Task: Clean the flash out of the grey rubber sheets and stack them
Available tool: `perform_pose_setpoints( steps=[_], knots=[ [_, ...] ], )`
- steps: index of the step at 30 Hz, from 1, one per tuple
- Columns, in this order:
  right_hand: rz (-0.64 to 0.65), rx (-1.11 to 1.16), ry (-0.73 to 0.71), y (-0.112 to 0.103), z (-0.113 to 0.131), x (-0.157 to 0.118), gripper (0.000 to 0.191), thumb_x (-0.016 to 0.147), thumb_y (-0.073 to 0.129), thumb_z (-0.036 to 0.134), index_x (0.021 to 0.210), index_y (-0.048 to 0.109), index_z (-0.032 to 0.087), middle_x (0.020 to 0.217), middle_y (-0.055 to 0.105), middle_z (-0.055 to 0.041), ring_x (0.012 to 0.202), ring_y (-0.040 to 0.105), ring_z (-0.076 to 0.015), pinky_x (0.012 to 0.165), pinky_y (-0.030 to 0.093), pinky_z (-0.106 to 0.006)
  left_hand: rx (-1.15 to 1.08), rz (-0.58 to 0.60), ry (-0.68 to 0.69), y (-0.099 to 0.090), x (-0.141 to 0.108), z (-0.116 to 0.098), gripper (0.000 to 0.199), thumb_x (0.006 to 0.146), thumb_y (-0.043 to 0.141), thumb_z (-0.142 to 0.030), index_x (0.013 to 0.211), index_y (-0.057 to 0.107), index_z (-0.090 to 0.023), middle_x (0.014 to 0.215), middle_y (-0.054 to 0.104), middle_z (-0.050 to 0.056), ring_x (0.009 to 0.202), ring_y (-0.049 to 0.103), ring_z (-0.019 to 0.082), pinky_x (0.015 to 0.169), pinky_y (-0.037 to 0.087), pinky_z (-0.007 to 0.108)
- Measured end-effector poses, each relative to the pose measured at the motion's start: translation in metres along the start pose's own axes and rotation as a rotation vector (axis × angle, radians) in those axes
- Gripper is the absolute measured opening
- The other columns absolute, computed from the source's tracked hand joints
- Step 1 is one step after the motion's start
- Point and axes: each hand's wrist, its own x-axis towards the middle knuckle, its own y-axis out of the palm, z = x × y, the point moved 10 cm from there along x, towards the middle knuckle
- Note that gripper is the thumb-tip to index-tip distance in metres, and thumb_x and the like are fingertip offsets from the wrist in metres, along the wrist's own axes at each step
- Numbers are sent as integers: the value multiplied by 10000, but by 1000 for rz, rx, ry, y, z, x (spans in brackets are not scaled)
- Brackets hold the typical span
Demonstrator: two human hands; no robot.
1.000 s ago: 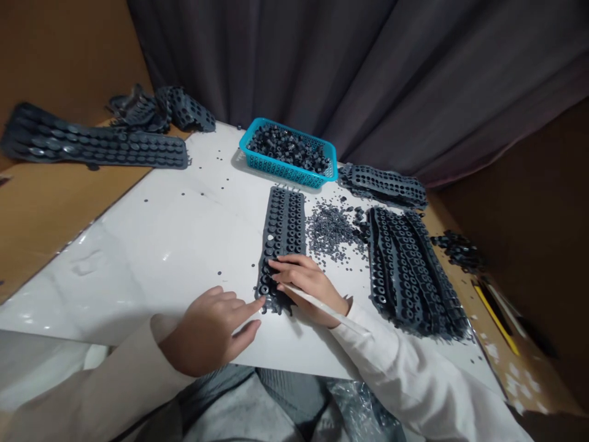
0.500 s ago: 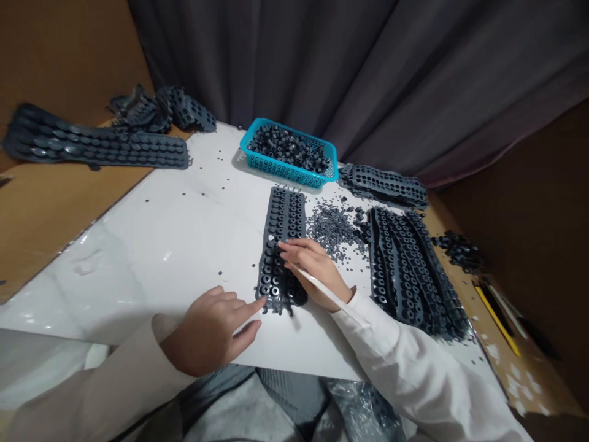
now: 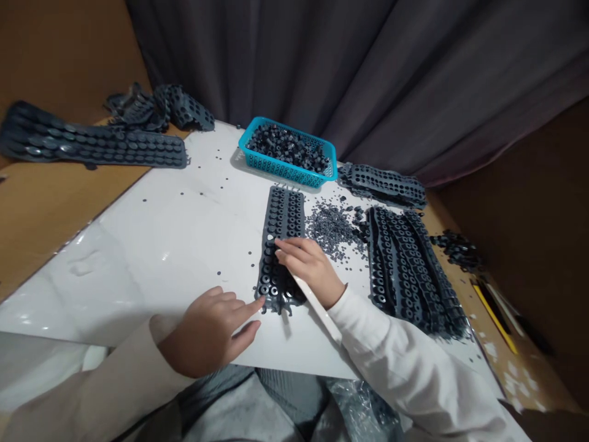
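A dark grey rubber sheet (image 3: 288,212) with rows of round ring-shaped parts lies in front of me. One round gap in its left row shows the white table. My left hand (image 3: 216,331) holds nothing; its index finger is stretched out to the sheet's lower left corner, thumb apart. My right hand (image 3: 310,267) lies over the sheet's right middle, fingers pinched round a slim white stick-like tool (image 3: 319,307). The tool's tip is hidden under the fingers near the left rows.
Small grey discs (image 3: 334,227) are heaped right of the sheet. Behind stands a blue basket (image 3: 257,161) of small black parts. More ringed sheets (image 3: 405,264) lie at right, punched sheets (image 3: 384,184) behind them, another sheet (image 3: 138,147) at far left. A yellow tool (image 3: 494,316) lies at the right edge.
My right hand has turned slightly, and the white tool's back end has swung down and left, away from the sleeve. The left hand is nearly still.
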Motion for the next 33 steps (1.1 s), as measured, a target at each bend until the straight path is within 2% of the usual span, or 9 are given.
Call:
perform_pose_setpoints(
  steps=[4, 8, 15, 20, 23, 26, 29, 33],
  knots=[
    [-57, 200, 119, -11, -17, 6, 132, 913, 490, 188, 989, 598, 190, 1118, 673, -73, 1043, 572, -194, 867, 495, -370, -4, -16, 13, -3, 1, -2, 246, 865, 501, -219, 1071, 616, -146, 612, 617, -20, 583, 576, 160, 620, 361, 331],
    [17, 403, 65, -5, -2, 3, 107, 900, 515, 206, 961, 602, 192, 1108, 680, -69, 1087, 563, -188, 903, 491, -373, -12, -32, 3, -5, 2, -2, 228, 859, 502, -212, 1042, 626, -156, 627, 631, -20, 584, 582, 155, 628, 377, 329],
    [40, 265, 29, 1, 10, -6, 110, 899, 521, 224, 941, 618, 196, 1131, 673, -74, 1077, 572, -198, 874, 489, -371, -6, -5, -6, -1, 1, 0, 227, 848, 522, -220, 1040, 625, -159, 622, 635, -17, 590, 587, 160, 628, 382, 329],
    [62, 36, -121, 3, 17, -4, 144, 918, 490, 203, 972, 623, 195, 1176, 652, -63, 1058, 572, -215, 827, 484, -374, 7, -18, 3, -3, 1, -1, 236, 859, 501, -221, 1047, 626, -152, 614, 626, -21, 578, 578, 159, 626, 378, 338],
    [66, -28, -178, 4, 14, -1, 163, 921, 477, 176, 1001, 619, 180, 1178, 649, -75, 1046, 572, -222, 817, 487, -380, 7, -15, 4, -3, 1, -1, 240, 857, 504, -217, 1054, 624, -150, 619, 626, -21, 586, 580, 165, 630, 377, 344],
    [25, -21, -102, -2, -1, 5, 170, 925, 470, 182, 1011, 617, 182, 1194, 637, -87, 1064, 565, -220, 856, 488, -399, 7, -4, 5, -2, 1, -1, 248, 854, 513, -218, 1068, 619, -152, 611, 619, -21, 586, 579, 167, 623, 374, 339],
    [-27, 96, 20, -9, -15, 7, 161, 924, 472, 191, 995, 616, 195, 1161, 652, -76, 1056, 574, -193, 870, 502, -372, 3, -11, 1, -3, 1, -1, 250, 854, 512, -218, 1073, 616, -159, 609, 615, -19, 586, 576, 161, 620, 376, 327],
    [-11, 294, 53, -8, -11, 5, 134, 910, 500, 218, 985, 608, 193, 1126, 669, -78, 1071, 573, -178, 895, 500, -358, -2, -16, 2, -3, 1, -1, 249, 857, 506, -221, 1072, 616, -161, 605, 613, -21, 580, 578, 154, 612, 380, 326]
  ],
)
